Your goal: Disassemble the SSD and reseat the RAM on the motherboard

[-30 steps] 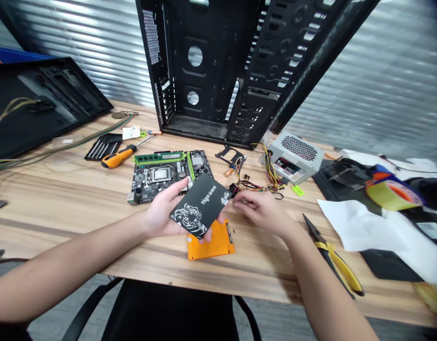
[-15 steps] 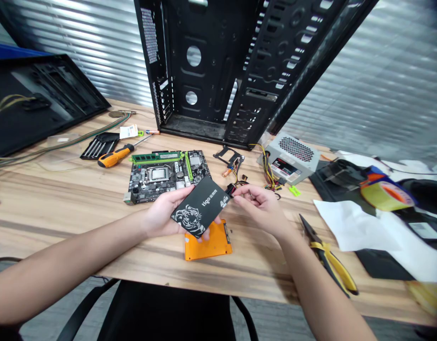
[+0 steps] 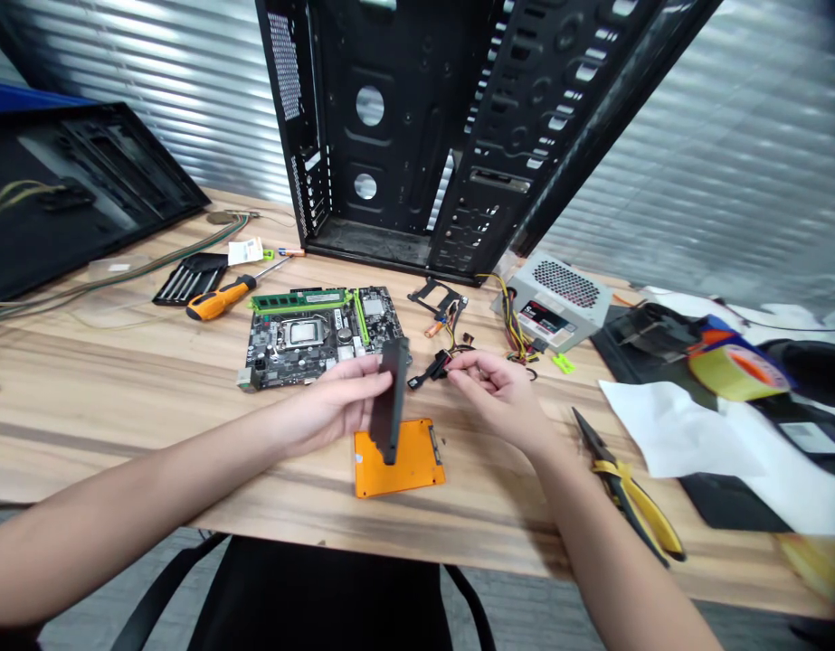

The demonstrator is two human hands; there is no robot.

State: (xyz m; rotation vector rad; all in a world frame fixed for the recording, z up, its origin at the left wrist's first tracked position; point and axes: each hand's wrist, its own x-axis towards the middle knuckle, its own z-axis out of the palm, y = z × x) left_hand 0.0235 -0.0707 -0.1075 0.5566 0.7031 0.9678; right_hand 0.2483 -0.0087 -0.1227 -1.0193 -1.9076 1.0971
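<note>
The left hand (image 3: 346,402) grips a thin black rectangular solid-state drive (image 3: 388,407) with the thumb on one broad face and the other fingers mostly hidden behind it. The drive is held up over the tabletop, nearly edge-on to the camera, above a flat orange rectangular drive (image 3: 410,470) lying on the light wood-grain table (image 3: 498,529). The right hand (image 3: 495,393) pinches a small cluster of black plastic cable connectors (image 3: 429,371) between thumb and forefinger, the other fingers curled. The connectors sit just beside the black drive, with a gap between them; which plug the fingertips press on is too small to tell.

The step in hand looks like comparing or lining up plug and drive. To do that well, the drive's contact edge, which cannot be made out at this angle, should face the right hand, so that the keyed shapes can be matched by eye. The plug is best held by its rigid body rather than its wires, and kept square to the socket, since a tilted push could strain the contacts. The left thumb should stay clear of that edge. Keeping both hands away from the green-and-black motherboard (image 3: 305,339) behind them would avoid knocks.
</note>
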